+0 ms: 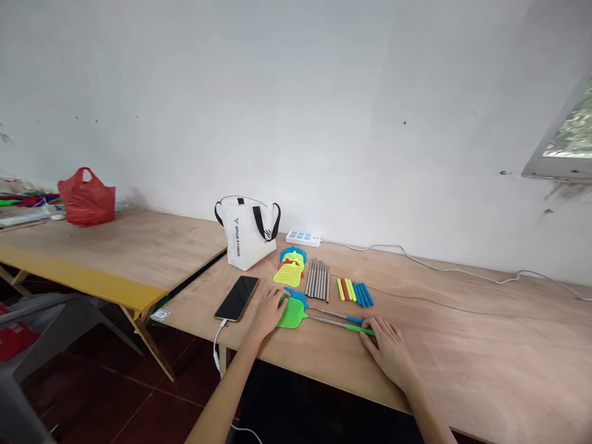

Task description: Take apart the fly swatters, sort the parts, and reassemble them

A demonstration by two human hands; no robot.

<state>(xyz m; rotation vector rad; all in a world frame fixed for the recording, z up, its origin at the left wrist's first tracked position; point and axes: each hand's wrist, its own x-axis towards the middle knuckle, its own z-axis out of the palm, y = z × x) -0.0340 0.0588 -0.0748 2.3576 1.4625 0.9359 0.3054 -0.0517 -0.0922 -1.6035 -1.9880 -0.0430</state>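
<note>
A green fly swatter (296, 313) lies near the table's front edge, its metal rod running right to a green handle. My left hand (269, 310) rests on the swatter's mesh head, fingers curled over its left edge. My right hand (388, 346) lies at the green handle end, fingertips touching it. A blue fly swatter (324, 309) lies just behind, parallel. Farther back are a stack of swatter heads (289, 265), a row of metal rods (318, 280) and coloured handles (355, 291).
A black phone (237, 298) with a white cable lies left of my left hand. A white tote bag (247, 237) and a power strip (303, 238) stand near the wall. A red plastic bag (86, 198) sits on the neighbouring table at left.
</note>
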